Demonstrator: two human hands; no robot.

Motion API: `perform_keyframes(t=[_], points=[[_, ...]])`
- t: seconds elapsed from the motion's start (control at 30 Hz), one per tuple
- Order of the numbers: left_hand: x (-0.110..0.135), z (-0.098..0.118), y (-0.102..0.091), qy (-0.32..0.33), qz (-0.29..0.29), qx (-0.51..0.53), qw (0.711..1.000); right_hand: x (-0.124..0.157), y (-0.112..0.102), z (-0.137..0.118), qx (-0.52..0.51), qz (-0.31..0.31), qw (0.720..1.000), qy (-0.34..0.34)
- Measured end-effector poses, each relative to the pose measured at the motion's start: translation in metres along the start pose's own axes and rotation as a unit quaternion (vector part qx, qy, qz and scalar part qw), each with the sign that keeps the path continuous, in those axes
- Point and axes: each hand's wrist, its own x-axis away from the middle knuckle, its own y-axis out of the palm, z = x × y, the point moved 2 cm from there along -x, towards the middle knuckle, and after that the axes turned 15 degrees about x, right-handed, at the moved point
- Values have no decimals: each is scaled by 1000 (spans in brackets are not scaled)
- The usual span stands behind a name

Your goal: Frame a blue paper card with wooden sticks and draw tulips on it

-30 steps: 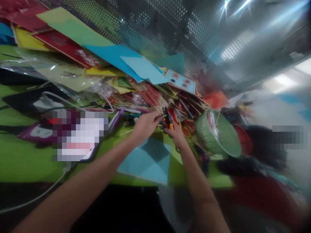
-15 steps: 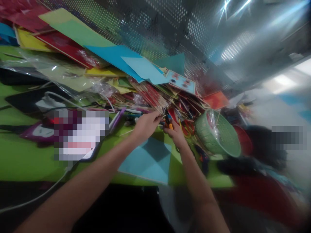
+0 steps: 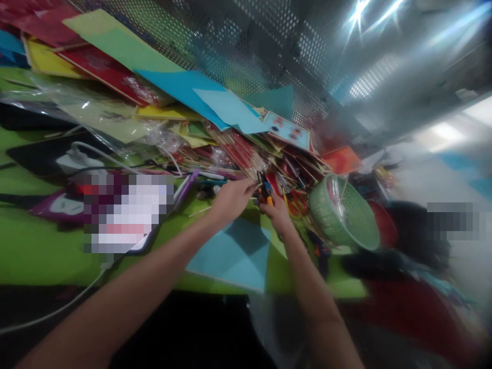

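Note:
My right hand (image 3: 275, 209) is closed around a pair of pliers (image 3: 265, 188) with black and orange handles, their dark jaws pointing up and away from me. Close beside the jaws, my left hand (image 3: 235, 197) has its fingers pinched together. Whatever it holds is too small and blurred to make out. Below both hands, a light blue sheet (image 3: 232, 256) lies on the green tabletop (image 3: 175, 274). Just beyond them is a bundle of thin wooden sticks (image 3: 238, 154). Yellow-handled scissors (image 3: 295, 205) lie right of my right hand.
A green plastic basket (image 3: 344, 218) stands at the right. On the left lie a phone (image 3: 128, 215) with a white cable and a purple power strip (image 3: 59, 210). Coloured sheets (image 3: 165, 79) and clear plastic wrap (image 3: 103, 118) pile up at the back against a perforated metal panel (image 3: 265, 31).
Both hands stay nearly in place, with the pliers still in my right hand. The view has shifted very slightly.

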Motion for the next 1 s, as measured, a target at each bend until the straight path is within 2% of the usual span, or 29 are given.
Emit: perform_keyframes(t=[0.2,0.27,0.33,0.4,0.43,0.5,0.57,0.67,0.73,0.8,0.9,1.0], points=[[0,-3,3,8,-1,1,1000,1,0,2,6,33,999,-3],[-1,-3,-1,7,4,4,1000,-1,-11,3,40,42,998,-15],[-2,-2,-6,7,11,7,1000,-5,-30,6,107,92,989,-34],[-3,1,-11,10,16,8,1000,-11,-52,12,206,176,961,-49],[-4,2,-13,13,17,7,1000,-16,-61,16,264,190,945,-42],[-4,5,-16,24,16,7,1000,-26,-73,25,366,204,908,-4],[-3,8,-15,39,8,6,999,-37,-77,33,422,206,883,17],[-2,10,-11,53,-18,3,998,-43,-74,33,440,209,873,3],[-2,10,-9,54,-36,1,998,-37,-74,24,426,223,876,-30],[-1,8,-9,51,-53,-1,997,-22,-72,9,398,235,882,-96],[2,7,-7,47,-77,-4,996,7,-61,-16,355,190,887,-224],[6,10,-1,50,-109,-3,993,28,-40,-27,382,155,869,-274]])
